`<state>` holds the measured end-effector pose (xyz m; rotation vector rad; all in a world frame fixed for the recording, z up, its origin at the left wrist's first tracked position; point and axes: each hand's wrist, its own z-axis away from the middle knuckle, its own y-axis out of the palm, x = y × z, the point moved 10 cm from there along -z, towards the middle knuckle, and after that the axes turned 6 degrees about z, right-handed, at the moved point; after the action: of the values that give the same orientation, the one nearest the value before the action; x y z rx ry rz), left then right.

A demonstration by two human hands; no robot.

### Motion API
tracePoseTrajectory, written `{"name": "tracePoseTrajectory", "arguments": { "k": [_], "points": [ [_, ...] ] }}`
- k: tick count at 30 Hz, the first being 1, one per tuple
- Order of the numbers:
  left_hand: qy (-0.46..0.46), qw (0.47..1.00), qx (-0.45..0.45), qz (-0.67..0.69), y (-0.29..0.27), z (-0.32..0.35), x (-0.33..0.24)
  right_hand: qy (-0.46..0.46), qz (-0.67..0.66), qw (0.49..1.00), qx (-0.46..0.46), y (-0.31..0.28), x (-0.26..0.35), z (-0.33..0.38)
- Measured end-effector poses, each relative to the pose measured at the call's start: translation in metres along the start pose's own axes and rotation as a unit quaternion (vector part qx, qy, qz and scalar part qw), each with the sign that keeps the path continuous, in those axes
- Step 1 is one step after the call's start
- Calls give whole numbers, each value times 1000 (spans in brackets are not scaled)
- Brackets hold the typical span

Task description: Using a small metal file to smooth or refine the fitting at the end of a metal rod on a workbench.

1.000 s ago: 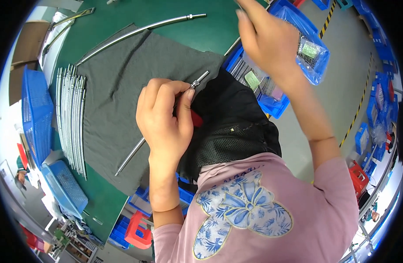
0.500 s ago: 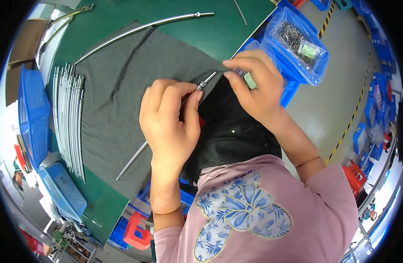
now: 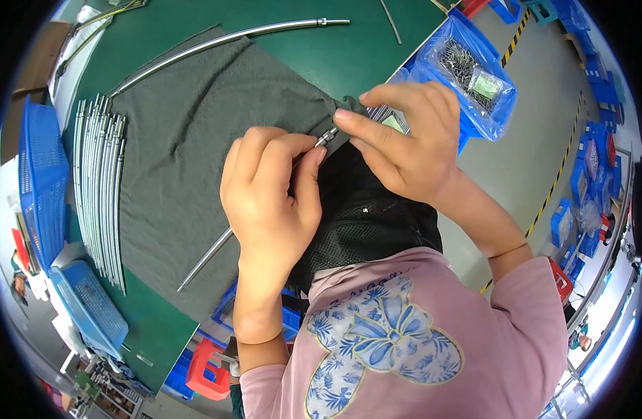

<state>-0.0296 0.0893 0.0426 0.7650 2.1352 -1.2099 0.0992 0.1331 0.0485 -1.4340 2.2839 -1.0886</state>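
A slim silver metal rod [image 3: 208,258] runs slantwise over the grey cloth [image 3: 188,133] and through my left hand [image 3: 268,192]. That hand is closed, its thumb and index finger pinching the rod just below its ringed, stepped end [image 3: 326,137]. My right hand [image 3: 418,143] is beside this end, fingers apart, with one fingertip against the rod's tip and covering it. Whether a small part sits under that fingertip is hidden. The cloth's corner is bunched up next to the right fingers. Under that hand shows a clear bag with a pale green label [image 3: 394,123].
Many similar rods [image 3: 101,202] lie in a row at left, beside blue plastic baskets [image 3: 41,178]. A longer curved-looking rod [image 3: 223,49] lies along the far side of the green table [image 3: 279,59]. At right, a blue bin [image 3: 499,115] holds bagged small metal parts.
My right hand has shifted from a pinch just off the rod's tip to a fingertip touching it, fingers spreading. My left hand keeps its hold. The cloth corner has bunched.
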Motion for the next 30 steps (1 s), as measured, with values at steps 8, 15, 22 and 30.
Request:
{"name": "tracePoseTrajectory", "arguments": {
  "k": [8, 15, 22, 30],
  "points": [
    [-15, 1000, 24, -13, 3, -2, 0, 129, -41, 990, -47, -7, -31, 8],
    [-23, 998, 48, -30, 5, -4, -1, 122, -139, 981, -54, 3, -22, 8],
    [-36, 997, 63, -33, 4, -3, 2, 144, -222, 964, -4, 19, -28, 7],
    [-61, 991, 117, 37, 4, -8, 0, 155, -250, 951, 99, 26, -26, -1]
  ]
}}
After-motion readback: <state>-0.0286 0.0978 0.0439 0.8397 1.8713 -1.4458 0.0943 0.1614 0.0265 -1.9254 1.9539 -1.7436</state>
